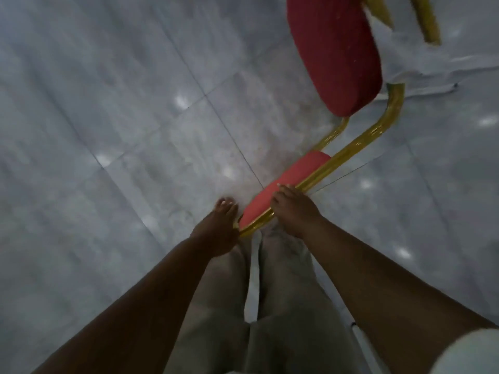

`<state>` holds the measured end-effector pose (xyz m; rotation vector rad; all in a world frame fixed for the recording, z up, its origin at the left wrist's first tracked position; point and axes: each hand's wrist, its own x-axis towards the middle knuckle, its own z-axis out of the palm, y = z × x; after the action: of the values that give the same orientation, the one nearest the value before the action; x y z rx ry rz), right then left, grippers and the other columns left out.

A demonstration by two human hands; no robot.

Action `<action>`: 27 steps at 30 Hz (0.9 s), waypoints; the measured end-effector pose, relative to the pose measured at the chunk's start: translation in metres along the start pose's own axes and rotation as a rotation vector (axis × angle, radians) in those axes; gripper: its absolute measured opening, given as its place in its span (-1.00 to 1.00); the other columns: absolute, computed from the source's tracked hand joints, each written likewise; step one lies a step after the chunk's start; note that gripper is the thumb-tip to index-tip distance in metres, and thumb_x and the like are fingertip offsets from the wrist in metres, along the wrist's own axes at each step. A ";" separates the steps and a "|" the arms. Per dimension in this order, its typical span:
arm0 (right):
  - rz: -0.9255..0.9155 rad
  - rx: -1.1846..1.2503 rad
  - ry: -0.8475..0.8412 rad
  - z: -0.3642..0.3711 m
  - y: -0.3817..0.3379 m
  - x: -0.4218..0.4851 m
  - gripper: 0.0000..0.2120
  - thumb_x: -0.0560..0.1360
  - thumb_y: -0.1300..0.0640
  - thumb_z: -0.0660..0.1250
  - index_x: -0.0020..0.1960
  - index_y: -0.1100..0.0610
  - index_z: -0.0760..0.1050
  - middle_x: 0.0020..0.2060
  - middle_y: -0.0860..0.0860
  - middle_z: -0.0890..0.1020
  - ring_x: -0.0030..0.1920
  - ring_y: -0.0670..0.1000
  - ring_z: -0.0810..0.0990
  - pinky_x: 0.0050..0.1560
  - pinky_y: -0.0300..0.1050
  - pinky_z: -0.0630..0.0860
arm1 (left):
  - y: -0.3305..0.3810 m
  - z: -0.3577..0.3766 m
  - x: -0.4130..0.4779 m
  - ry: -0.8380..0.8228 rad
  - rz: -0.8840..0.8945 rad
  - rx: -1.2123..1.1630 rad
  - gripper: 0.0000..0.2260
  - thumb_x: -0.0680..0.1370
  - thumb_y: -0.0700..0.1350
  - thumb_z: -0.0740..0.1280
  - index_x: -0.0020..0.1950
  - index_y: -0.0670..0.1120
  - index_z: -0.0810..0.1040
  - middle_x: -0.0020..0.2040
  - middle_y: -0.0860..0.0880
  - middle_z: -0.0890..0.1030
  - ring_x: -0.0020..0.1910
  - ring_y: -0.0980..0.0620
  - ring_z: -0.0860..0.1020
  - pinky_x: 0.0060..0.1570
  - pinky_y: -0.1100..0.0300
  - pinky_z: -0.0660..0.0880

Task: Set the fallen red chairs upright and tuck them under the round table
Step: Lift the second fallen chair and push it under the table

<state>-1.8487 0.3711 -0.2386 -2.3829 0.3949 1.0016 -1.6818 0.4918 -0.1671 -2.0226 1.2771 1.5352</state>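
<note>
A red chair [334,55] with a gold metal frame [359,144] stands in front of me, seen from above. Its red padded backrest [286,182] is nearest to me, and the red seat lies beyond it toward the top right. My right hand [294,211] grips the top of the backrest on its right side, fingers curled over the gold rail. My left hand [218,228] rests against the left end of the backrest rail, fingers bent over its corner. The round table itself is hidden; only white cloth shows at the top right.
White tablecloth [432,63] hangs down to the floor at the top right, just beyond the chair seat. Glossy grey floor tiles [121,117] spread to the left and right. My legs in pale trousers [256,292] are directly below the chair back.
</note>
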 end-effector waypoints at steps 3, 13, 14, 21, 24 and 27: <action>-0.123 -0.200 -0.151 0.004 -0.041 0.034 -0.45 0.39 0.16 0.40 0.33 0.23 0.35 0.34 0.23 0.42 0.41 0.25 0.27 0.46 0.22 0.15 | -0.033 0.048 0.000 -0.017 -0.098 -0.117 -0.38 0.58 -0.12 0.22 0.54 -0.08 -0.05 0.57 -0.09 0.06 0.55 -0.06 0.00 0.49 0.01 0.07; -0.018 -0.394 -0.215 0.011 -0.071 0.048 -0.75 0.47 0.23 0.24 0.12 0.20 0.55 0.10 0.21 0.63 0.12 0.25 0.56 0.23 0.25 0.40 | -0.067 0.072 -0.005 0.039 -0.118 -0.271 -0.35 0.54 -0.19 0.22 0.54 -0.15 -0.05 0.57 -0.12 0.03 0.55 -0.05 -0.02 0.46 0.06 0.12; -0.025 -0.393 -0.189 0.008 -0.069 0.043 -0.76 0.45 0.25 0.25 0.09 0.20 0.55 0.08 0.21 0.64 0.10 0.25 0.57 0.21 0.22 0.43 | -0.069 0.072 -0.008 0.054 -0.113 -0.282 -0.35 0.54 -0.20 0.22 0.54 -0.15 -0.06 0.57 -0.13 0.03 0.55 -0.06 -0.03 0.46 0.06 0.12; -0.040 -0.281 0.075 -0.054 -0.068 -0.037 -0.73 0.45 0.32 0.23 0.13 0.24 0.54 0.08 0.21 0.64 0.11 0.21 0.58 0.19 0.11 0.46 | -0.063 0.061 -0.047 0.114 -0.042 -0.305 -0.32 0.54 -0.18 0.27 0.53 -0.17 -0.06 0.57 -0.13 0.02 0.55 -0.08 -0.01 0.46 0.05 0.14; -0.031 -0.170 0.223 -0.094 -0.070 -0.082 -0.75 0.41 0.31 0.29 0.07 0.19 0.59 -0.02 0.15 0.69 -0.01 0.18 0.64 0.09 0.09 0.55 | -0.052 0.051 -0.070 0.123 -0.003 -0.297 -0.31 0.55 -0.13 0.30 0.53 -0.17 -0.05 0.57 -0.15 0.04 0.55 -0.11 0.00 0.47 0.04 0.11; -0.030 -0.076 0.396 -0.135 -0.069 -0.136 -0.69 0.30 0.33 0.41 0.03 0.17 0.64 -0.08 0.14 0.72 -0.06 0.17 0.67 0.06 0.11 0.59 | -0.039 0.036 -0.088 0.140 0.016 -0.280 -0.23 0.51 -0.05 0.38 0.53 -0.18 -0.03 0.57 -0.17 0.04 0.54 -0.11 0.01 0.47 0.04 0.09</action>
<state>-1.8334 0.3600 -0.0357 -2.6484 0.4670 0.5337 -1.6763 0.5796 -0.1132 -2.3338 1.1846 1.6867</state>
